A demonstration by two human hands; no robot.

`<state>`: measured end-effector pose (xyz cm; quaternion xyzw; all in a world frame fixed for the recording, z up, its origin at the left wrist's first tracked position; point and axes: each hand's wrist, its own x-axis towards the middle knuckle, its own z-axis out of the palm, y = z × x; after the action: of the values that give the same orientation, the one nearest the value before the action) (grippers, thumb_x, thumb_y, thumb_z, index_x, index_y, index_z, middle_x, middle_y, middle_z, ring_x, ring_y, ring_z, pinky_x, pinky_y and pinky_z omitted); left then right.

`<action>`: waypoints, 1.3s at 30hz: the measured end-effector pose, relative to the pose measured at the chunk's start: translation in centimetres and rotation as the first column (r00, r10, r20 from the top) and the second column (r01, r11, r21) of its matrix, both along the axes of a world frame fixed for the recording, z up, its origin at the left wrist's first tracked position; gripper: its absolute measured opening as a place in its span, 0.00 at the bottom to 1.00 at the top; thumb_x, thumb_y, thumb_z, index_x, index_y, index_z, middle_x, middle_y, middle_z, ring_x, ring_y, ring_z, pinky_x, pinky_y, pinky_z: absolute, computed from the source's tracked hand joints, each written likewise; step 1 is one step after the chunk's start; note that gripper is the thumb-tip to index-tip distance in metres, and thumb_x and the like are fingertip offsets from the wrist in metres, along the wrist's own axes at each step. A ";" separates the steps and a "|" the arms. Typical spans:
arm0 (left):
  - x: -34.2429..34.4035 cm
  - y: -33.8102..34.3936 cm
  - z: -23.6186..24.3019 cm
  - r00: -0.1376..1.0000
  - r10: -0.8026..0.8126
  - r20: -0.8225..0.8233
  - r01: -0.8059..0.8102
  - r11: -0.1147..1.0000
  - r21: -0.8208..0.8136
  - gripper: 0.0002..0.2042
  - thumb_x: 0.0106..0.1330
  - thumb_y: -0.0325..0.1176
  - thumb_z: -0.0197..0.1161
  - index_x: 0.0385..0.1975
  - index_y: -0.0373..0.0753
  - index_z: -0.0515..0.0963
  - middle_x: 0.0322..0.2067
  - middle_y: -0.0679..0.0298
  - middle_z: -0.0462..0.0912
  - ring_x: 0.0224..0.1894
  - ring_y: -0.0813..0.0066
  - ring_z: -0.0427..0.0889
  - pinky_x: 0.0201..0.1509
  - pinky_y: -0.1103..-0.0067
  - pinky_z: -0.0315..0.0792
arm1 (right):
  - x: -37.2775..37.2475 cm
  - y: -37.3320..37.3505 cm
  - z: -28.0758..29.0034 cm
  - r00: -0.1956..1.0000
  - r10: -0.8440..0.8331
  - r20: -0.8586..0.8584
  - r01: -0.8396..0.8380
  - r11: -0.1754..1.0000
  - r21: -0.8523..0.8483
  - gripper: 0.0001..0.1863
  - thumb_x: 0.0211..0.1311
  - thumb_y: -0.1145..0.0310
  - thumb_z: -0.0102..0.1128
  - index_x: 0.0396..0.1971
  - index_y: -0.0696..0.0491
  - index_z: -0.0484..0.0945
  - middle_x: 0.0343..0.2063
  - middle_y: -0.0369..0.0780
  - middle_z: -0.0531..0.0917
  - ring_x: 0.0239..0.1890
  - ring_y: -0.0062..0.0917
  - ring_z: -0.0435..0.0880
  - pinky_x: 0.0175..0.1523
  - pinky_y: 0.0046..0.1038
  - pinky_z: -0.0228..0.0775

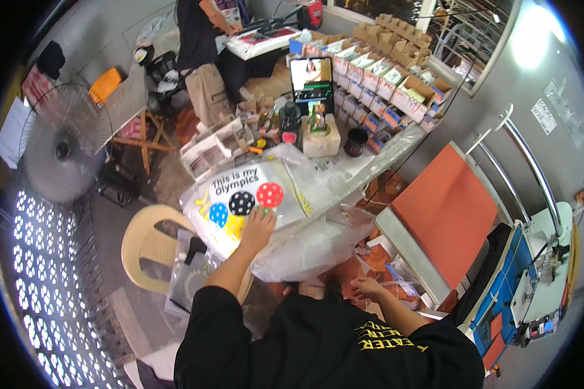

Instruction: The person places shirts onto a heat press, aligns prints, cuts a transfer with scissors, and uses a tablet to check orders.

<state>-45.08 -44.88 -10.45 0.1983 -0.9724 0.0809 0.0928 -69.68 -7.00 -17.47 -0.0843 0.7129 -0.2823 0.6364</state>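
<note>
A white printed piece (232, 180) lies on the work table, with black lettering and several dotted circles in blue, black, red and yellow. I cannot tell whether it is film or cloth. My left hand (259, 228) rests on its lower right part, fingers stretched out, covering some of the print, and a bit of green shows by the fingertips. Clear plastic sheeting (308, 249) covers the table and hangs over its near edge. My right hand (368, 288) is away from the table, low at my side, its fingers loosely bent with nothing visible in them.
Right of me stands a press with an orange-red pad (444, 211). A cream plastic chair (146, 249) and a fan (63, 150) are on the left. Behind the print are a phone (311, 84), a black cup (355, 141) and stacked boxes (376, 78). Another person (201, 39) works farther back.
</note>
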 end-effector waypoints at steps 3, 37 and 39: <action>-0.9 -1.4 1.1 0.980 0.010 -0.197 0.047 0.958 0.282 0.18 0.58 0.44 0.68 0.43 0.40 0.82 0.47 0.59 0.82 0.57 0.56 0.75 0.64 0.63 0.66 | 0.5 -7.7 3.6 0.986 -0.103 0.130 0.131 0.965 -0.227 0.17 0.68 0.53 0.58 0.45 0.51 0.78 0.36 0.37 0.83 0.35 0.24 0.81 0.40 0.30 0.75; 5.2 -8.1 5.5 0.851 0.136 -0.507 0.157 0.856 0.493 0.13 0.62 0.37 0.67 0.40 0.34 0.80 0.49 0.54 0.80 0.56 0.46 0.76 0.62 0.58 0.68 | 5.0 -28.7 15.5 0.829 -0.248 0.502 0.501 0.728 -0.467 0.30 0.52 0.67 0.63 0.58 0.55 0.71 0.47 0.40 0.80 0.44 0.28 0.83 0.48 0.32 0.76; 4.0 -6.9 3.4 0.927 0.048 -0.371 0.106 0.917 0.385 0.21 0.65 0.46 0.62 0.47 0.33 0.78 0.53 0.52 0.77 0.59 0.45 0.73 0.65 0.57 0.65 | 3.6 -23.4 20.7 0.814 -0.276 0.511 0.552 0.641 -0.533 0.36 0.50 0.67 0.61 0.63 0.56 0.65 0.51 0.44 0.78 0.49 0.34 0.82 0.55 0.39 0.76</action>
<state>-41.06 -51.81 -7.10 0.2100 -0.9356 -0.1593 0.2348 -66.05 -30.40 3.26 -0.0772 0.4263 -0.6668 0.6064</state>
